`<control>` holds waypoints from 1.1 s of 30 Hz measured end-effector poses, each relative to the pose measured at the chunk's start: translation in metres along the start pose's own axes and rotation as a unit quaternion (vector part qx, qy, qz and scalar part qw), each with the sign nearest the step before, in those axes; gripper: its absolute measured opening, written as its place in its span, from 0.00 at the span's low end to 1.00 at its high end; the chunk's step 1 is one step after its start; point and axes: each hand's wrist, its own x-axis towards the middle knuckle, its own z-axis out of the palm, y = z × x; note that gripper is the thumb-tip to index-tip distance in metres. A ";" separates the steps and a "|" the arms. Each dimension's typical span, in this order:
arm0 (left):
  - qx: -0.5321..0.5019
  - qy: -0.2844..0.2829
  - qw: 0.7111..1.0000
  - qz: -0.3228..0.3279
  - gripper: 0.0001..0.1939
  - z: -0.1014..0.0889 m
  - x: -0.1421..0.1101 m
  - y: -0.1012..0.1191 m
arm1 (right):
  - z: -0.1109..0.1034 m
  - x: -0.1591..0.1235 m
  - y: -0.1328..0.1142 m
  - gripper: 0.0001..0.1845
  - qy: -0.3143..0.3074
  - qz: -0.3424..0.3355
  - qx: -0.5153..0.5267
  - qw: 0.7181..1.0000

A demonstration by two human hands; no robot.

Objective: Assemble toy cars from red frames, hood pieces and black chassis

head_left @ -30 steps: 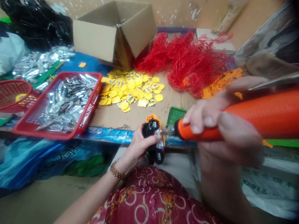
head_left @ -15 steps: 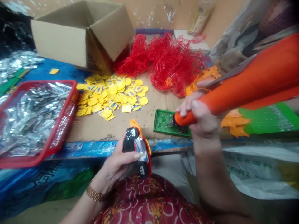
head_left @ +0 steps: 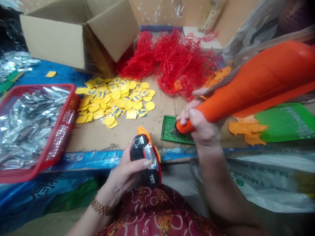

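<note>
My left hand (head_left: 125, 170) is closed around a toy car (head_left: 145, 157) with black wheels, a silvery strip and orange and red parts, held at the table's front edge. In my right hand (head_left: 201, 126) is a large orange electric screwdriver (head_left: 246, 91), gripped near its nose and slanting up to the right. Its tip points down into a small green tray (head_left: 169, 129) that holds many tiny metal pieces, likely screws. Whether the tip touches one of them is too small to tell.
Yellow pieces (head_left: 118, 98) lie heaped behind the toy car. A red basket (head_left: 71, 108) of silvery parts stands left, with an open cardboard box (head_left: 54, 42) behind. Tangled red plastic parts (head_left: 174, 62), orange pieces (head_left: 247, 129) and a green board (head_left: 283, 124) are farther back and right.
The screwdriver's tip has moved left within the green tray, with my right hand following. My left hand keeps the toy car nearly in place. The view has shifted slightly.
</note>
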 end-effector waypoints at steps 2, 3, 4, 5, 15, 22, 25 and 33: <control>0.001 0.000 1.000 0.000 0.30 0.000 0.000 0.000 | -0.001 0.000 0.001 0.09 -0.004 -0.004 0.007 1.000; 0.001 -0.003 1.000 0.000 0.31 0.001 0.000 -0.001 | -0.001 -0.001 0.002 0.09 -0.003 -0.003 0.006 1.000; -0.001 -0.004 1.000 -0.001 0.31 0.001 0.000 -0.001 | 0.000 -0.001 0.002 0.10 -0.001 0.000 0.002 1.000; -0.004 -0.005 1.000 0.000 0.31 0.001 0.000 -0.001 | 0.000 -0.001 0.002 0.13 0.003 0.003 -0.003 1.000; -0.017 -0.018 0.999 0.033 0.32 0.003 -0.001 -0.002 | 0.002 0.001 0.003 0.11 0.002 -0.016 -0.039 0.999; -0.029 -0.049 0.998 0.005 0.28 0.001 0.001 -0.003 | 0.002 0.003 0.002 0.16 -0.001 0.005 -0.044 0.999; -0.022 -0.033 0.999 0.020 0.30 0.001 0.003 -0.004 | 0.001 0.002 0.003 0.14 -0.009 -0.011 -0.036 0.999; -0.043 -0.015 0.999 0.025 0.31 0.004 0.005 -0.004 | 0.002 0.005 0.005 0.09 -0.017 -0.068 -0.027 0.997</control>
